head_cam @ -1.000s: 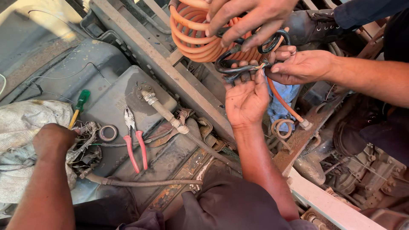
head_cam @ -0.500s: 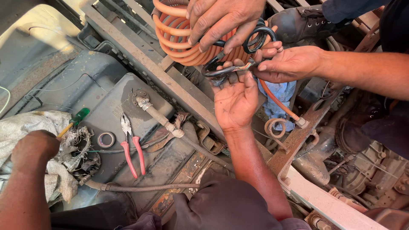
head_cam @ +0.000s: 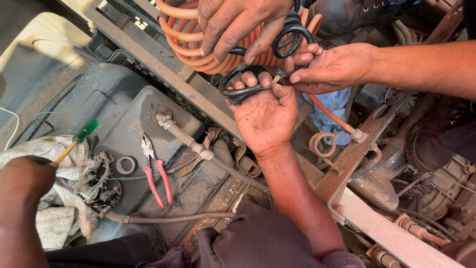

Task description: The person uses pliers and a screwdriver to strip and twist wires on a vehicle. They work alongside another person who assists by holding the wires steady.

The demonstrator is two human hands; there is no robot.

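Head view: right hand (head_cam: 265, 116) is reaching up into a bundle of black cable loops (head_cam: 248, 87), fingertips pinching a thin wire end beside the orange coiled hose (head_cam: 183, 27). Two hands of a co-worker, one (head_cam: 238, 22) pressing on the coil and one (head_cam: 332, 64) pinching the same wire end, are steadying the spot. Left hand (head_cam: 25, 178) is resting closed on a grey rag (head_cam: 64, 218), apparently holding nothing. Judgement: wire joining is under way, not finished; red-handled pliers (head_cam: 156, 173), tape roll (head_cam: 125, 165) and green-handled screwdriver (head_cam: 79, 136) are lying unused on the grey tank (head_cam: 124, 114).
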